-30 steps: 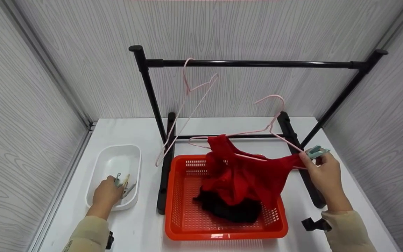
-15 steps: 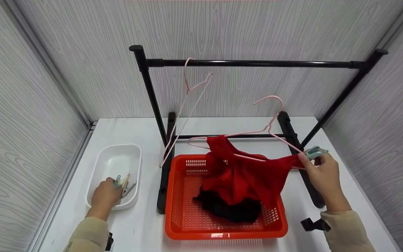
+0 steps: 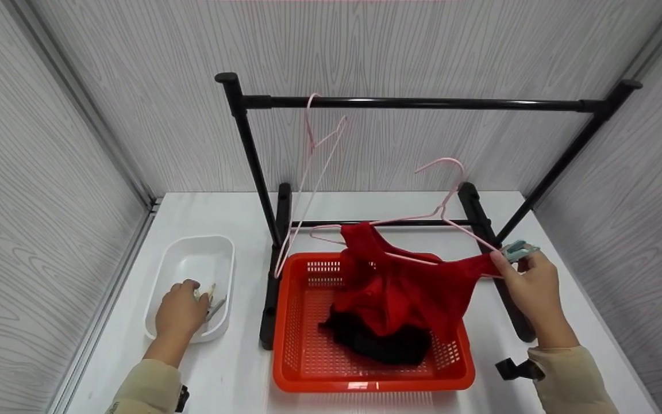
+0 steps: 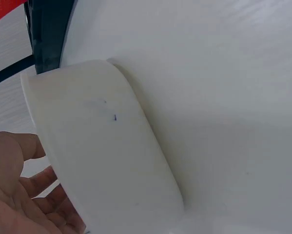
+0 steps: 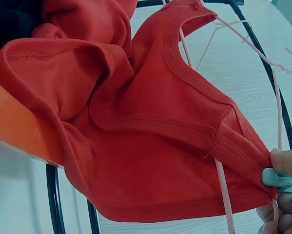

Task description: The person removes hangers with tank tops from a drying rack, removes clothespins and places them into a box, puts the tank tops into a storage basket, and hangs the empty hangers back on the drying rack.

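My left hand (image 3: 180, 313) reaches into the white tray (image 3: 161, 270), over a few clothespins (image 3: 214, 309). In the left wrist view the tray's wall hides the fingertips, so whether they grip a clothespin is unclear. A red sleeveless top (image 3: 417, 282) lies over a pink hanger (image 3: 405, 217), its straps on the hanger's arms. My right hand (image 3: 532, 282) pinches the right strap together with the hanger. A green clothespin (image 5: 275, 178) sits at that strap's edge, between thumb and fingers in the right wrist view.
An orange basket (image 3: 374, 386) stands under the top, with a black garment (image 3: 383, 342) in it. Behind rises a black rack (image 3: 446, 103), with another pink hanger (image 3: 311, 129) on its bar. White wood-grain walls (image 3: 78, 172) enclose the table.
My left hand has shifted slightly within the tray, and the green clothespin at its fingertips is no longer visible. The hanger on the bar has swung round. The right hand stays put.
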`<state>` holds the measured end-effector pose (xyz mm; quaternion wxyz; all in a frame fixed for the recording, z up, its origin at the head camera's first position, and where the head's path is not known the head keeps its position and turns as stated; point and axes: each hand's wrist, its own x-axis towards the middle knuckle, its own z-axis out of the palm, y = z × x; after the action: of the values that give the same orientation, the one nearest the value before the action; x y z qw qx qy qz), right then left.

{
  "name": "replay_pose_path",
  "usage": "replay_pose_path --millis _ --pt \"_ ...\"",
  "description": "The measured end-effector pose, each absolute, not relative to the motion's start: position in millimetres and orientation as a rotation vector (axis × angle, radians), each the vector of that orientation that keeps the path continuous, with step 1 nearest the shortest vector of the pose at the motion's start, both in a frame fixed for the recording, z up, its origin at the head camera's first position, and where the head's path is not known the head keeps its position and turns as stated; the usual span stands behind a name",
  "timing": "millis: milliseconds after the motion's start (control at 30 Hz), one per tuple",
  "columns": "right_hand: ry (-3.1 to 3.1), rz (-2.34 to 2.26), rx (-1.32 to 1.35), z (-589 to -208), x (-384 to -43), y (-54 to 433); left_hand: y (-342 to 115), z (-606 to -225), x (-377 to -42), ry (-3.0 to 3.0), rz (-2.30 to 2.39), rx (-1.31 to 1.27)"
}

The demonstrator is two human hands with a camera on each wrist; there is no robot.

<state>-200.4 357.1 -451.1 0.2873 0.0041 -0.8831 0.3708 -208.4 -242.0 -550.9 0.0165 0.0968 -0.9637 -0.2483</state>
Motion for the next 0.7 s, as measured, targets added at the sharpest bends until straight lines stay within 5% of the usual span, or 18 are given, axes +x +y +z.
replay_pose_path --millis 700 --pt "-2.372 0.983 0.017 -451.0 -200.8 358.5 -167.8 -458.8 -207.7 -2.419 -0.763 -0.085"
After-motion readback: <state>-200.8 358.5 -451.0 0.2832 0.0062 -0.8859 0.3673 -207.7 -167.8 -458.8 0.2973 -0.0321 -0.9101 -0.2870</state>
